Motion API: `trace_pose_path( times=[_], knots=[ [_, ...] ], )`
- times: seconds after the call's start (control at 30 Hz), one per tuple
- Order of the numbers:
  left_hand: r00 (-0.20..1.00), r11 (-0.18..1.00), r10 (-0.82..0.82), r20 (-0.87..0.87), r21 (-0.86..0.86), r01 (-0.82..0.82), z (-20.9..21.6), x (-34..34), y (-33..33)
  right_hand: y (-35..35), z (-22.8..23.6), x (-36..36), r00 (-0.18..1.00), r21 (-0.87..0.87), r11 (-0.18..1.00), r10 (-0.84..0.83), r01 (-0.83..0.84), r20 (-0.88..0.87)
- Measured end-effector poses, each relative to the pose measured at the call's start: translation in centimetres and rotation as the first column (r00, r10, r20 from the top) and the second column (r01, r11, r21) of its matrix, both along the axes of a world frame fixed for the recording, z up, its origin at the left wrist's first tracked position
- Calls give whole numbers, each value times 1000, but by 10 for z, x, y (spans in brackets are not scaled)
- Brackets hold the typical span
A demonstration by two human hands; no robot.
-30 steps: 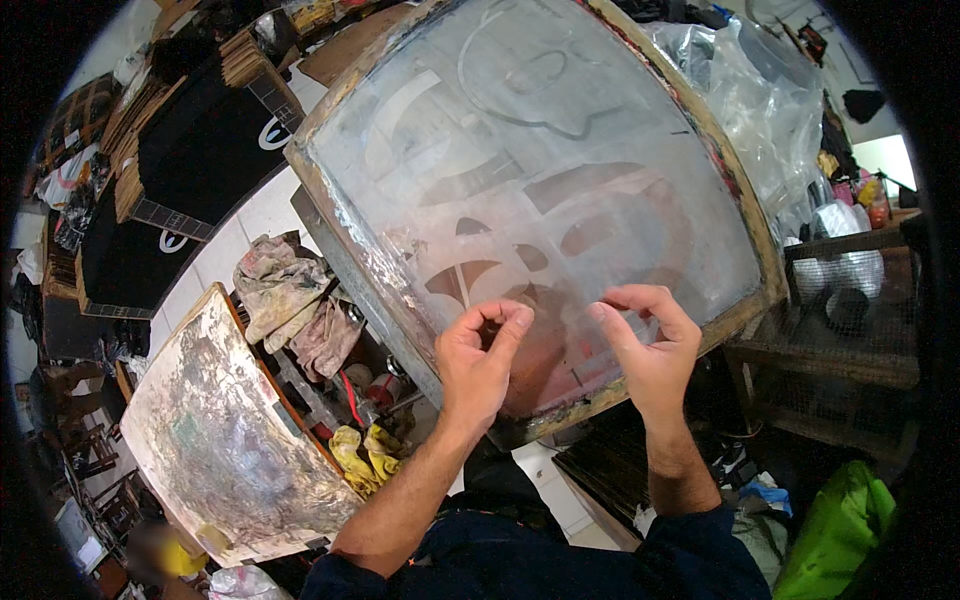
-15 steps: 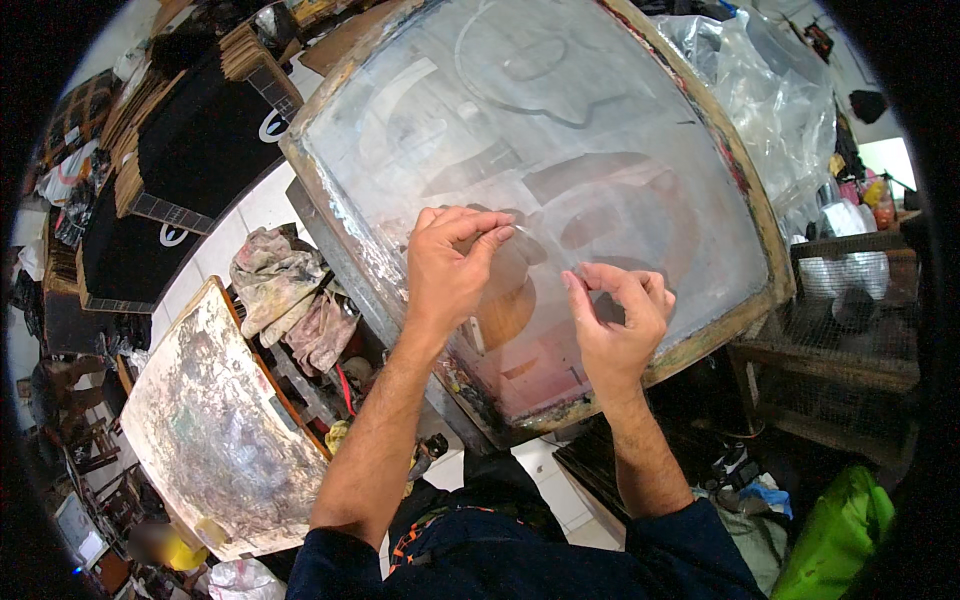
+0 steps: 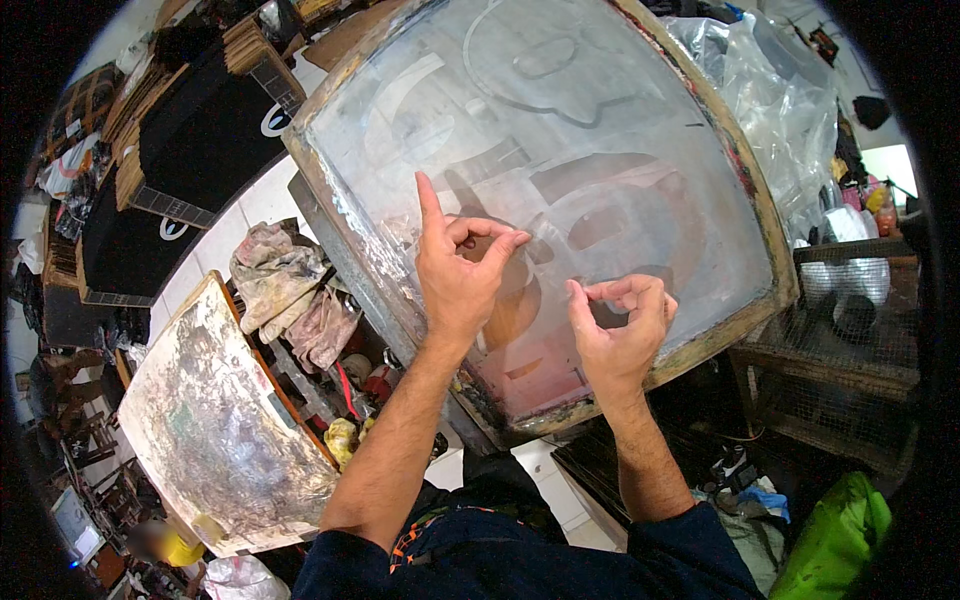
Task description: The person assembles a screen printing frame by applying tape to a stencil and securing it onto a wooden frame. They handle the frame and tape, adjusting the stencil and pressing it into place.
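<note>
Both of my hands are over a screen-printing frame [image 3: 650,130] with grey mesh, faint rounded shapes and a worn, paint-stained wooden border. My left hand [image 3: 462,270] pinches thumb against a bent finger near the middle of the mesh, while another finger points up and away. To its right and slightly nearer, my right hand [image 3: 622,325] also pinches thumb to fingertip, its other fingers curled. Whatever lies between the fingertips is too thin or clear to make out. A reddish tint [image 3: 545,385] shows through the mesh at its near end.
Stained rags [image 3: 275,280] lie left of the frame, above a paint-smeared board [image 3: 230,420]. Stacks of black panels [image 3: 205,140] stand at the far left. Clear plastic sheeting [image 3: 765,110] bunches at the far right, over a wire-mesh rack [image 3: 860,350]. A green bag [image 3: 835,535] sits at the lower right.
My left hand has shifted slightly right and nearer, and one of its fingers has straightened upward. My right hand has dropped slightly nearer, still pinching.
</note>
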State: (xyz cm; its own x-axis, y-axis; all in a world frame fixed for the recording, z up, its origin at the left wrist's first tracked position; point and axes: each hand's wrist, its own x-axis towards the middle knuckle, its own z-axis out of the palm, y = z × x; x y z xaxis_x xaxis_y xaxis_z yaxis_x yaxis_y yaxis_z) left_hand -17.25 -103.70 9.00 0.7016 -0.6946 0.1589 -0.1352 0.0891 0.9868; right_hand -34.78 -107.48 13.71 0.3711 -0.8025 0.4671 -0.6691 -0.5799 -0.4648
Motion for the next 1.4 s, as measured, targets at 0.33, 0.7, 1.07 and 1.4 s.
trace_pose_path(
  times=[0.33, 0.7, 1.07, 1.4],
  knots=[
    [969, 976, 190, 158, 75, -203, -9, -7, 2, -2, -3, 1, 1000, -53, 999, -6, 5, -29],
    [834, 888, 292, 468, 191, -419, -19, -38, 8, -1, -4, 0, 1000, -59, 998, 2, -4, -27],
    [608, 878, -36, 793, 316, -360, -11, -56, 8, -2, -2, 2, 1000, -71, 997, 18, -17, 11],
    [637, 874, -484, 600, 362, 323, 13, -76, 30, 25, 22, -68, 813, 299, 947, -79, -120, 576]
  ],
)
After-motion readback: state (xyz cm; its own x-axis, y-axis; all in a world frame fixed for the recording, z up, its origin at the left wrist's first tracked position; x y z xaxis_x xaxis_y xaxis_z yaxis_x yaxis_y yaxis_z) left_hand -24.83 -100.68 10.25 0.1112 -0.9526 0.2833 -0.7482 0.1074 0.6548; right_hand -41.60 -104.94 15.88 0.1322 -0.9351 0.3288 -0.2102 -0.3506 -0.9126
